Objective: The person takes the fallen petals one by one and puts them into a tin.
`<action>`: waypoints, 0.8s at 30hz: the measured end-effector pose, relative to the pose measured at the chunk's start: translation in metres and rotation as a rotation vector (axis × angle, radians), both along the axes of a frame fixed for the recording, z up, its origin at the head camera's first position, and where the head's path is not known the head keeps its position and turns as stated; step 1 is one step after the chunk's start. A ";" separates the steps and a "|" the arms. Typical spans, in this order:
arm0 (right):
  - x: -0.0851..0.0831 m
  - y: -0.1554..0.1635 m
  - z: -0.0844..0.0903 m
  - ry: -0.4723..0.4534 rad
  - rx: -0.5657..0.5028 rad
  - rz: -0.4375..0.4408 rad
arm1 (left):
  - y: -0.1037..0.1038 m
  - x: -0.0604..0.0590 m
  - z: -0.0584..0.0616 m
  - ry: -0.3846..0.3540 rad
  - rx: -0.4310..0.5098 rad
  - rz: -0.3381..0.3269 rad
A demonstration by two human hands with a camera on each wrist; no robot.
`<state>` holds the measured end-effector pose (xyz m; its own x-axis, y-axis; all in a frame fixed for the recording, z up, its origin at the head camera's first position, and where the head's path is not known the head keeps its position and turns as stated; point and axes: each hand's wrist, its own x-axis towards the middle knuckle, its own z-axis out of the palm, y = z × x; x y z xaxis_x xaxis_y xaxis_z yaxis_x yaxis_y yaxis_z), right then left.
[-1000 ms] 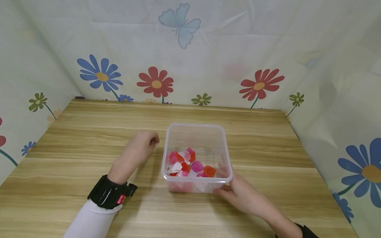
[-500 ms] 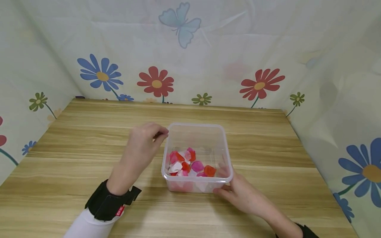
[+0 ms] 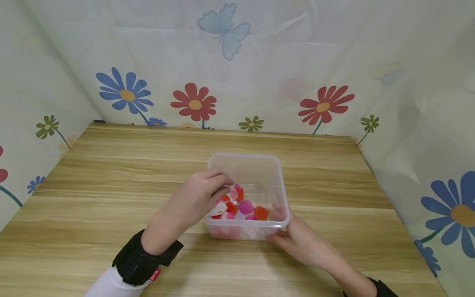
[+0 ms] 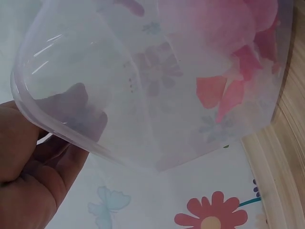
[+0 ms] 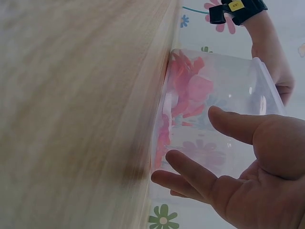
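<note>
A clear, square plastic container (image 3: 246, 194) holding red, pink and white petals (image 3: 241, 206) stands near the middle of the light wooden surface (image 3: 111, 173), towards its near edge. The left hand (image 3: 202, 192) reaches over the container's left rim with fingers curled above the petals, though I cannot tell if they pinch one. The right hand (image 3: 300, 243) steadies the container's near right corner with relaxed, spread fingers (image 5: 190, 167) against its wall; flower-printed cloth (image 3: 259, 74) encloses the surface.
</note>
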<state>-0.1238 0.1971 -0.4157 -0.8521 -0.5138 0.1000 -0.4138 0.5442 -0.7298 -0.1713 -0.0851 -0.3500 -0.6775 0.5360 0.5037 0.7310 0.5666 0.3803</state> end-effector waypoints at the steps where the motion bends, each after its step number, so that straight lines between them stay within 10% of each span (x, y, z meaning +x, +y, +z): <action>1: 0.000 0.000 0.000 0.001 0.003 0.000 | 0.000 0.000 -0.001 -0.017 -0.014 -0.008; 12: 0.000 0.000 0.000 -0.009 0.002 -0.006 | -0.002 -0.002 0.001 -0.046 -0.046 -0.061; 24: -0.008 0.024 0.006 -0.146 -0.031 0.079 | -0.028 -0.008 -0.005 0.018 0.022 0.037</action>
